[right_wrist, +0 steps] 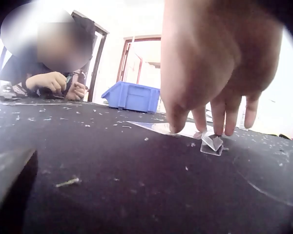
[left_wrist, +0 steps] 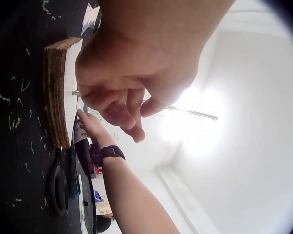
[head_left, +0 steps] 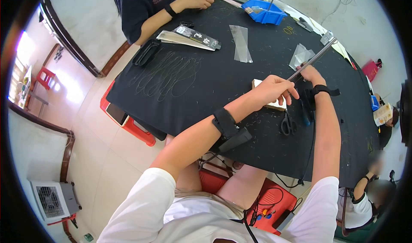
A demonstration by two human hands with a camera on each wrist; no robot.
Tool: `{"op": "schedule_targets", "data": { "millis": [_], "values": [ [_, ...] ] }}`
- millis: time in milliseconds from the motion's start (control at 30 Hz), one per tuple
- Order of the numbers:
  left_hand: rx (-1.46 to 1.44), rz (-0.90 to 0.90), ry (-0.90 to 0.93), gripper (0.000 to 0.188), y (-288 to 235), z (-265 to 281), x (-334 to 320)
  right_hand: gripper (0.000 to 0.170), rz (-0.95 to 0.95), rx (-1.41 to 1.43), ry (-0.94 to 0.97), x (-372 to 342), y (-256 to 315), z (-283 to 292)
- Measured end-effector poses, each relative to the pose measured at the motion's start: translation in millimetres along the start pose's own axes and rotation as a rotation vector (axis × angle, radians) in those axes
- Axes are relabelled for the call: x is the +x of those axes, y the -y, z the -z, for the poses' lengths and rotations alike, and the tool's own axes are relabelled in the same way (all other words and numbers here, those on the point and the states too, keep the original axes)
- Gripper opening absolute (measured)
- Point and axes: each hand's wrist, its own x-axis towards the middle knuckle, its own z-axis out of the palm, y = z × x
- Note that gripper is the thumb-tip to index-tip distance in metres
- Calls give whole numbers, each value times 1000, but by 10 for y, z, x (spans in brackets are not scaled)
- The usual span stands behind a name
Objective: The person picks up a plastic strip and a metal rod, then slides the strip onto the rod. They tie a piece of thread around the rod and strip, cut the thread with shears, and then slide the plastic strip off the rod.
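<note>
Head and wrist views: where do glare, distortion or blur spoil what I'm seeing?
Head view: fisheye bows the edge of the black tabletop, corners black, glare on the floor at far left. Left wrist view: strong glare around the metal rod, left hand duller against it. Right wrist view: background behind the blue bin washed out, dark shape at lower left blurred.

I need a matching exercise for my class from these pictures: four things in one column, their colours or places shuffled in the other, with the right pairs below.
Column one:
1. bin
2. scissors
3. block
4. right hand

Column two:
A. white on top, rough and brown at the side
B. at the clear plastic
C. blue, towards the far side of the table
D. black handles

Right pairs: 1-C, 2-D, 3-A, 4-B.
</note>
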Motion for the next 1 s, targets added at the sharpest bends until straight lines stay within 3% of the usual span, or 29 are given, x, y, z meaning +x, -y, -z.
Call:
{"op": "schedule_targets", "data": {
  "millis": [67, 100, 233, 400, 500, 833, 1000],
  "values": [
    [-1, 13, -7, 34, -6, -2, -11, 41, -17, -244, -75, -401, 394, 271],
    [1, 18, -5, 33, 3, -13, -4, 31, 22, -259, -145, -422, 417, 269],
    [18, 42, -15, 33, 6, -40, -9, 20, 27, -194, -139, -442, 454, 283],
    [34, 23, -27, 35, 15, -45, -10, 23, 104, -205, -151, -325, 344, 180],
    [22, 42, -52, 33, 2, -38, -1, 38, 103, -70, -202, -214, 285, 77],
    [22, 7, -7, 34, 20, -27, -1, 30, 83, -231, -351, -485, 545, 296],
    [37, -5, -5, 34, 51, -20, 22, 27, 58, 98, -582, -536, 366, 475]
  ]
}}
